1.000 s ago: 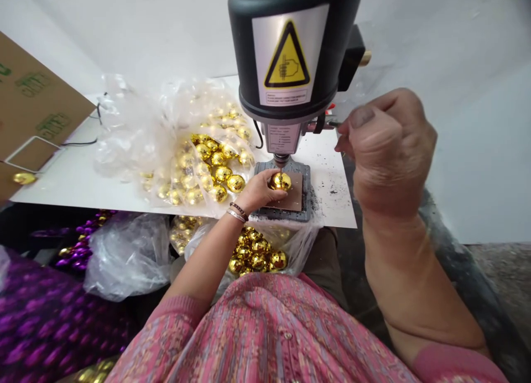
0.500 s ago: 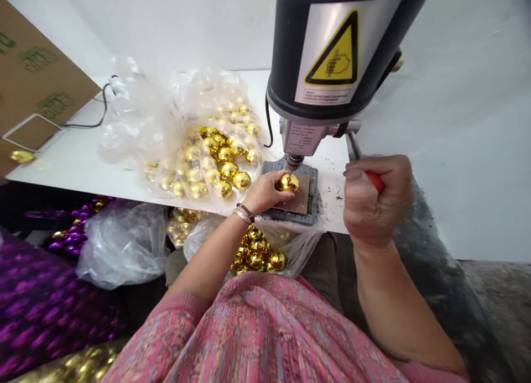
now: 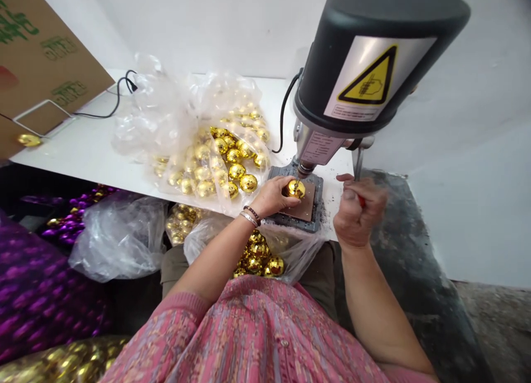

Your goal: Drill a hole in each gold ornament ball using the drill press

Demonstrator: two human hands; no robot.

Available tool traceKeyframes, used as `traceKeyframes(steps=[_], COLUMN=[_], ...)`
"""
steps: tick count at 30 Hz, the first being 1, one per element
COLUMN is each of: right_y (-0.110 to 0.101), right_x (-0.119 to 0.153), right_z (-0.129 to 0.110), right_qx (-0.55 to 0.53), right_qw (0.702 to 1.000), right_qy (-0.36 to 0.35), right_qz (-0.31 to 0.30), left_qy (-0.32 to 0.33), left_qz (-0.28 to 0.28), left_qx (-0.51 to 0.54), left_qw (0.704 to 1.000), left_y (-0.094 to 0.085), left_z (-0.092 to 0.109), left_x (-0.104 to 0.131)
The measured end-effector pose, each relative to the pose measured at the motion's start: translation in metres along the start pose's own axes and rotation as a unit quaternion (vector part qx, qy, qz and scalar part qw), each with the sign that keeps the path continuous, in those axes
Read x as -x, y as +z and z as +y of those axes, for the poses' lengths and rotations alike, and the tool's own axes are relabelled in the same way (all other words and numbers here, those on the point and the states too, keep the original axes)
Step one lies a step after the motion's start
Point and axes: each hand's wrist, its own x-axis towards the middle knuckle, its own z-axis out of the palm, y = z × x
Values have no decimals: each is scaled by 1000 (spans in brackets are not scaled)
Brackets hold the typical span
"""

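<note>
My left hand [image 3: 276, 196] pinches a shiny gold ball [image 3: 296, 189] on the brown pad [image 3: 306, 203] over the grey base of a drill press [image 3: 352, 57]. The chuck [image 3: 306, 169] sits directly above the ball, and its bit meets the top of it; how deep it goes I cannot tell. At the right, my right hand [image 3: 357, 211] is closed around the red-tipped feed lever [image 3: 360, 164]. Its fingers are a little blurred.
A clear plastic bag [image 3: 141, 117] of gold balls spreads over the white table [image 3: 53, 164]. More gold balls [image 3: 260, 256] lie in a bag at my lap. A cardboard box [image 3: 62, 35] stands at left, purple balls [image 3: 41, 283] below. Dark dust surrounds the base.
My right hand has moved down and inward with the lever, which now hangs more upright. My left hand still holds the ball under the bit. The whole view has shifted and tilted slightly.
</note>
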Motion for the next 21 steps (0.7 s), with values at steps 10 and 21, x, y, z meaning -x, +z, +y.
traceKeyframes(steps=[10, 21], right_y=[-20, -7], right_x=[-89, -103], right_z=[-52, -52], right_qx=[24, -12], right_qw=[981, 967], right_qy=[193, 251], right_qz=[-4, 42], left_qy=[-23, -73], left_qz=[18, 21], left_qx=[21, -46], left_qw=[999, 996], left_y=[-1, -62], left_z=[7, -22], left_x=[7, 75])
